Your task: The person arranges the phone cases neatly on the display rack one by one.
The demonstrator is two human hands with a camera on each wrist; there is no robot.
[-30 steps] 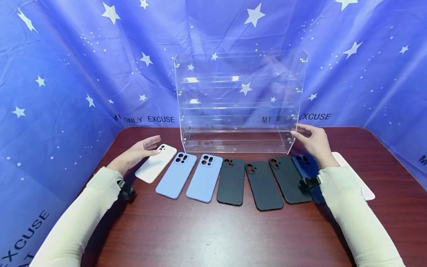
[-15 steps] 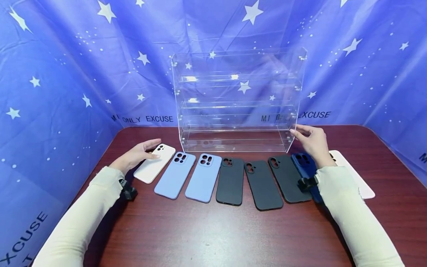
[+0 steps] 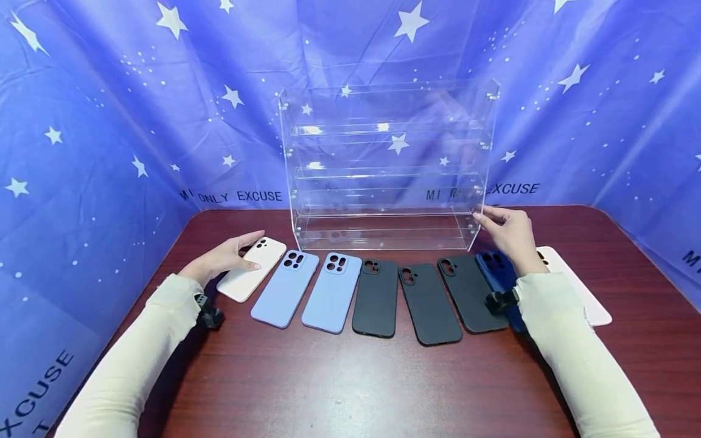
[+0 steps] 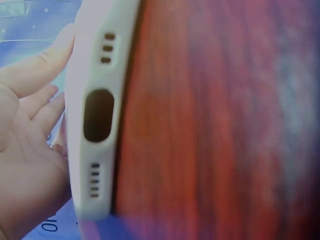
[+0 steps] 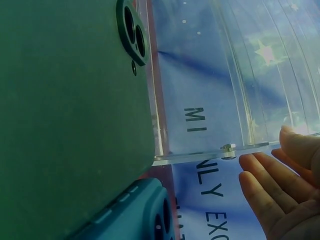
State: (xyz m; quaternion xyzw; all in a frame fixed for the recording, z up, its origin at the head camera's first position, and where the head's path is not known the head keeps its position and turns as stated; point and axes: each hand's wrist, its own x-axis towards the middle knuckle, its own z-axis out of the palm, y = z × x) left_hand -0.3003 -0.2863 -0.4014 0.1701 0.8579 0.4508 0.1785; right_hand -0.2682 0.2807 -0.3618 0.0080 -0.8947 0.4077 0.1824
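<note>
At the left end of a row of phone cases, my left hand [image 3: 219, 258] holds a white phone case [image 3: 243, 278], its thumb over the back and its fingers along the far left edge. In the left wrist view the case's bottom edge [image 4: 95, 117] shows its port cutout and speaker holes close to the lens. A clear acrylic display rack [image 3: 389, 176] with several tiers stands upright behind the row. My right hand [image 3: 510, 236] pinches the rack's right side panel near its bottom, thumb on the inner side and fingers outside [image 5: 270, 187].
Two light blue cases [image 3: 286, 289], three black cases [image 3: 375, 298], a dark blue case [image 3: 495, 264] and another white case [image 3: 580, 292] lie in a fanned row on the brown table [image 3: 328, 389]. My right forearm covers part of the last two. A starry blue curtain [image 3: 109, 121] surrounds the table.
My left thumb has come down from beside the camera cutout onto the white case's back, with the fingers around its edge. My right hand stays on the rack. The head view shifts slightly.
</note>
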